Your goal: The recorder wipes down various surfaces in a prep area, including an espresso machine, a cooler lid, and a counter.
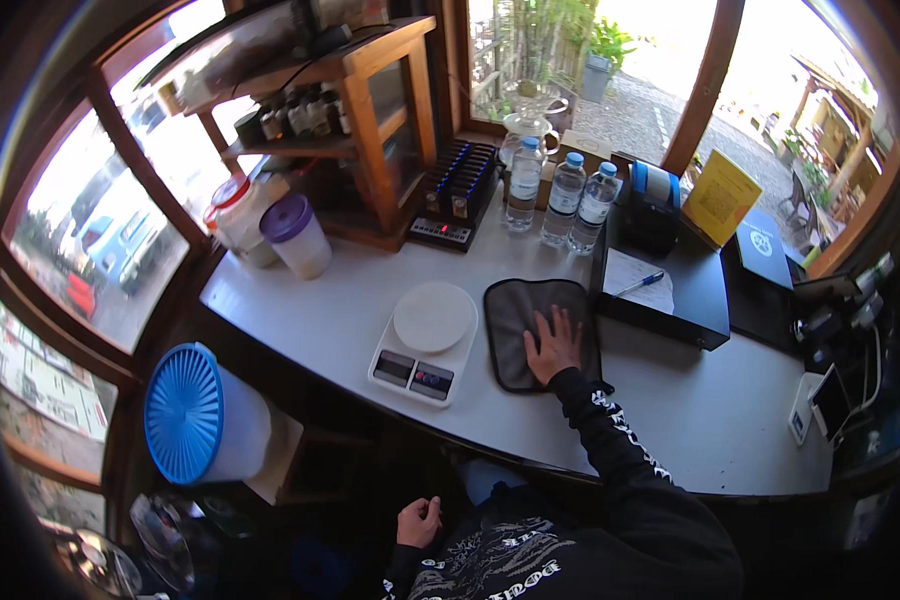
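My right hand (555,349) lies flat, fingers spread, on a dark grey cloth (506,322) with a black edge. The cloth is spread on the light grey counter (330,330). Just left of it stands a white digital kitchen scale (386,397) with a bare round platform (433,316). My left hand (420,521) hangs below the counter's front edge near my body. Its fingers are curled in and I see nothing in them.
Behind the cloth stand several water bottles (565,202) and a pager charging base (450,225). At right sit a black cash drawer (664,300) with paper and a pen, and a small printer (652,206). Lidded tubs (300,244) stand left; a blue-lidded container (232,427) stands below.
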`<action>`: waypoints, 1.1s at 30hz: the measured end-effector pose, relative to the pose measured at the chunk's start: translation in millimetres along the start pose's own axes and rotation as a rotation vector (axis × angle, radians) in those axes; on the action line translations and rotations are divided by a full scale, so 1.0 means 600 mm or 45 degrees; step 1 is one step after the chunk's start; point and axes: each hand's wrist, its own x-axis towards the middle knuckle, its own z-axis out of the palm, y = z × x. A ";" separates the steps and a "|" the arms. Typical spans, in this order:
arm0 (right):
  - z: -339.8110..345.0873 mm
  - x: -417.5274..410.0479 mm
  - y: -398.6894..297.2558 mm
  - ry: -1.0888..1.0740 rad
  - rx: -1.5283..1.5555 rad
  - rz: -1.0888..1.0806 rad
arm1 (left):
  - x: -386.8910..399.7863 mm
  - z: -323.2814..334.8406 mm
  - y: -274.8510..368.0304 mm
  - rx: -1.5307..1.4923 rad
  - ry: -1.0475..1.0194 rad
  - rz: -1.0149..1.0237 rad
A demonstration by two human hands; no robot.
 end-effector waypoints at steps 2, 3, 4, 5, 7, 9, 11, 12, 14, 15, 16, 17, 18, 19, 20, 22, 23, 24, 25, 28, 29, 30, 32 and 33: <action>0.001 0.026 -0.012 -0.067 0.084 -0.079 | 0.029 -0.017 0.019 0.039 -0.034 0.027; 0.003 0.036 -0.017 -0.153 0.158 -0.194 | 0.039 -0.028 0.031 0.045 -0.051 0.032; 0.012 0.043 -0.016 -0.064 0.103 -0.099 | 0.050 -0.037 0.046 0.078 -0.087 0.025; 0.023 0.055 -0.013 -0.048 0.109 -0.060 | 0.065 -0.047 0.064 0.111 -0.111 0.037; 0.039 0.083 -0.015 0.129 0.027 0.161 | 0.093 -0.067 0.110 0.118 -0.193 0.096; 0.045 0.086 -0.012 0.074 0.099 0.081 | 0.117 -0.090 0.152 0.193 -0.258 0.092; 0.048 0.097 -0.008 0.012 0.167 -0.020 | 0.148 -0.110 0.184 0.250 -0.311 0.080; 0.040 0.106 -0.009 0.005 0.170 -0.024 | 0.161 -0.120 0.194 0.231 -0.318 0.129; 0.050 0.131 -0.007 -0.018 0.176 -0.037 | 0.189 -0.136 0.215 0.216 -0.322 0.216; 0.064 0.142 -0.006 0.107 0.164 0.021 | 0.204 -0.141 0.224 0.211 -0.319 0.201; 0.073 0.148 -0.015 0.221 0.159 0.071 | 0.212 -0.149 0.229 0.216 -0.343 0.221; 0.080 0.151 -0.019 0.190 0.168 0.056 | 0.221 -0.157 0.233 0.218 -0.365 0.239; 0.075 0.155 -0.027 0.130 0.223 -0.044 | 0.226 -0.162 0.241 0.221 -0.372 0.228; 0.076 0.161 -0.029 0.075 0.278 -0.146 | 0.235 -0.165 0.247 0.222 -0.375 0.223; 0.082 0.162 -0.027 0.044 0.287 -0.173 | 0.239 -0.172 0.241 0.175 -0.404 0.201; 0.092 0.175 -0.014 0.098 0.307 0.025 | 0.255 -0.181 0.247 0.124 -0.431 0.202; 0.090 0.184 -0.016 0.079 0.308 0.006 | 0.264 -0.187 0.250 0.095 -0.476 0.220; 0.085 0.193 -0.016 0.125 0.515 0.202 | 0.273 -0.193 0.252 0.080 -0.497 0.214; 0.081 0.202 -0.027 0.171 0.719 0.403 | 0.280 -0.199 0.260 0.065 -0.485 0.204; 0.057 0.221 -0.089 0.380 1.310 0.357 | 0.306 -0.227 0.284 -0.037 -0.584 0.201; 0.037 0.222 -0.118 0.359 1.307 0.342 | 0.316 -0.234 0.284 -0.056 -0.570 0.196; 0.005 0.220 -0.174 0.393 1.367 0.286 | 0.328 -0.246 0.279 -0.172 -0.566 0.260; -0.029 0.220 -0.258 0.455 1.382 0.196 | 0.360 -0.272 0.287 -0.323 -0.554 0.345; -0.032 0.215 -0.289 0.436 1.364 0.161 | 0.371 -0.279 0.298 -0.423 -0.531 0.378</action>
